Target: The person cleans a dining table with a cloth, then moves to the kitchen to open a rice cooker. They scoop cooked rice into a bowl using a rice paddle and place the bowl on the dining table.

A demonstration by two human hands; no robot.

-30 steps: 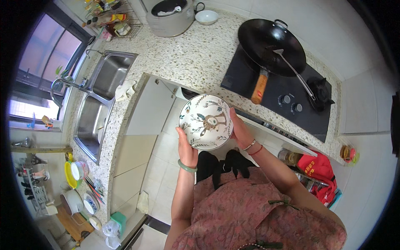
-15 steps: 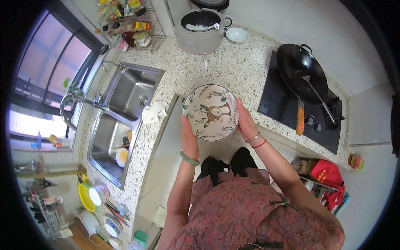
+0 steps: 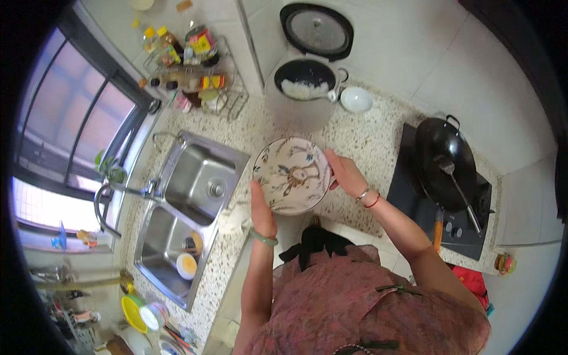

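A round white bowl (image 3: 287, 183) with a painted deer and leaf sprigs faces up between my two hands, over the counter's front edge. My left hand (image 3: 262, 212), with a green bangle at its wrist, presses against the bowl's left side. On the opposite side my right hand (image 3: 348, 174) grips the rim, its thumb along the edge and the other fingers partly hidden beneath. Just beyond the bowl stands a rice cooker (image 3: 302, 109) with its lid up. White rice (image 3: 303, 90) lies inside it, along with a white rice paddle (image 3: 332, 94).
A small white bowl (image 3: 357, 99) sits right of the cooker. The black wok (image 3: 435, 171) with a metal spatula (image 3: 452, 177) rests on the stove (image 3: 408, 183). A double sink (image 3: 207, 222) is at left, and a bottle rack (image 3: 236, 97) behind it. A cloth (image 3: 235, 219) lies by the sink.
My view has shifted, so the counter, cooker and stove appear lower. The bowl, still in both hands, is tilted slightly and closer to the rice cooker.
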